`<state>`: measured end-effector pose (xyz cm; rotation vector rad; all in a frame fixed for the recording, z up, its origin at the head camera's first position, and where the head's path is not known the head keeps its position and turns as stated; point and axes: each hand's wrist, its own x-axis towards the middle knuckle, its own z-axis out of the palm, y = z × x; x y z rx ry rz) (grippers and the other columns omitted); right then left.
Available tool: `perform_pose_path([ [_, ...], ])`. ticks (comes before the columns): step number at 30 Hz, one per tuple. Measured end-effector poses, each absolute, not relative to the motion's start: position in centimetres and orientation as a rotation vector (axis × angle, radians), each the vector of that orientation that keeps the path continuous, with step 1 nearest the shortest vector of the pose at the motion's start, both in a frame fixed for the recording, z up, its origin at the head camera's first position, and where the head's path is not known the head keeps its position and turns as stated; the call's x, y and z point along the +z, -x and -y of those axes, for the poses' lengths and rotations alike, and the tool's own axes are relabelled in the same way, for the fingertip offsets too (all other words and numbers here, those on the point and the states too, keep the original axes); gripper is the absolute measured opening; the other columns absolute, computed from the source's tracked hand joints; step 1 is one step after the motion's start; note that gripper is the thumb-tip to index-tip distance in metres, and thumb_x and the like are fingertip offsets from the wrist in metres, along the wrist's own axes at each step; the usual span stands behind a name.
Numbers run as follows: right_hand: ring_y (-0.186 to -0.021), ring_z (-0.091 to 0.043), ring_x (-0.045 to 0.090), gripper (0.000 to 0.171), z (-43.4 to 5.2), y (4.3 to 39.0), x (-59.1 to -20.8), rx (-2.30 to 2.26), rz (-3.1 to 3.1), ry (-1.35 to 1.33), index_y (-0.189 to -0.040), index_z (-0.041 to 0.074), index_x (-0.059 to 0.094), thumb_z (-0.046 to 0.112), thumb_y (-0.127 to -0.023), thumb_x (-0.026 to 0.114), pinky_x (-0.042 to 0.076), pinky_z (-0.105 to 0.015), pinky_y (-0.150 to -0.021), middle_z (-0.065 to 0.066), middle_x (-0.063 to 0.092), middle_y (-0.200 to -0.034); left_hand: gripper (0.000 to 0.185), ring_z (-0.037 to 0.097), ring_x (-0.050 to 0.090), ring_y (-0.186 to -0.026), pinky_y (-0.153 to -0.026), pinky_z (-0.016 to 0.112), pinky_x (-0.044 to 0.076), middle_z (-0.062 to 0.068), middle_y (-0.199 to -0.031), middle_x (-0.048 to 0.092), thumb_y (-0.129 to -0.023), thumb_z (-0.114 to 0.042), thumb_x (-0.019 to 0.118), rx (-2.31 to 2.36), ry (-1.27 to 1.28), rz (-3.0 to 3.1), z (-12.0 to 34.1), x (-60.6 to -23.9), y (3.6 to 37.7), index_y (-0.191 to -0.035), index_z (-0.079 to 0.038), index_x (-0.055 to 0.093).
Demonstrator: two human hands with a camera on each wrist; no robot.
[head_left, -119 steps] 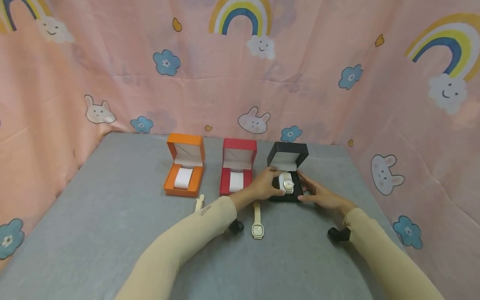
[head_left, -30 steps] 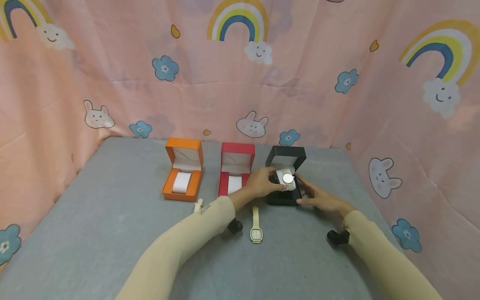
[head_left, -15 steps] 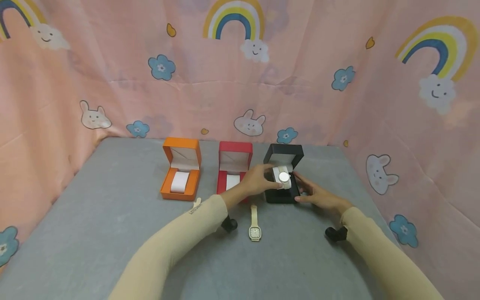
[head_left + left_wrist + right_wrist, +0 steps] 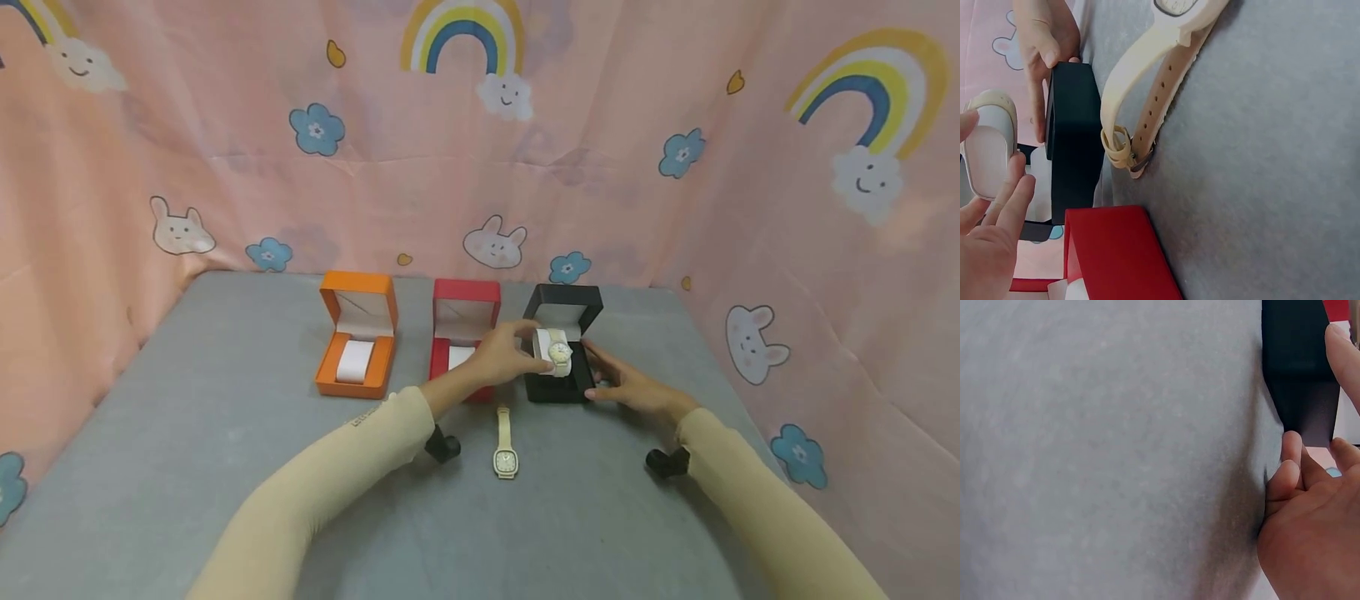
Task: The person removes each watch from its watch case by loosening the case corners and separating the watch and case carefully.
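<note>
Above the black box (image 4: 558, 385), the cushion with watch (image 4: 553, 353) is pinched in the left hand (image 4: 501, 355) grip; light, soft, best held by its ends; box steadied by right hand (image 4: 628, 387) fingers

Orange box (image 4: 356, 345), red box (image 4: 462, 333), black box (image 4: 558, 342), grey table (image 4: 187, 450), pink curtain (image 4: 225, 167) with rainbows, bunnies and blue flowers
</note>
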<state>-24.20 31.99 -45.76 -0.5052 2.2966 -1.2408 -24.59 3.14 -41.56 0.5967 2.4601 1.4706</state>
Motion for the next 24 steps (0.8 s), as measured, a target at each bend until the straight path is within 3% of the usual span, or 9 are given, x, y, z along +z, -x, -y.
perform_pose_path([
  [8, -0.135, -0.042, 0.034, 0.099, -31.7, 24.0, -45.2, -1.202, -2.298, 0.433, -0.164, 0.02, -0.004, 0.024, -0.097, 0.069, 0.031, -0.062, -0.109, -0.029, 0.005, -0.168, 0.069, 0.012, 0.071, -0.084, -0.078, 0.025, 0.055, 0.012, -0.136, 0.06, -0.083, -0.024, 0.085, 1.527, -0.608, -2.397, -2.3, -41.2, 24.3, -0.143, -0.012, 0.053],
  [24, -0.131, -0.037, 0.04, 0.098, -31.6, 23.8, -45.4, -1.24, -2.307, 0.428, -0.164, 0.021, -0.001, 0.024, -0.096, 0.07, 0.036, -0.052, -0.107, -0.027, 0.011, -0.168, 0.071, 0.016, 0.075, -0.096, -0.088, 0.031, 0.057, 0.008, -0.14, 0.059, -0.085, -0.019, 0.083, 1.579, -0.64, -2.263, -1.4, -41.5, 23.0, -0.147, -0.014, 0.049],
])
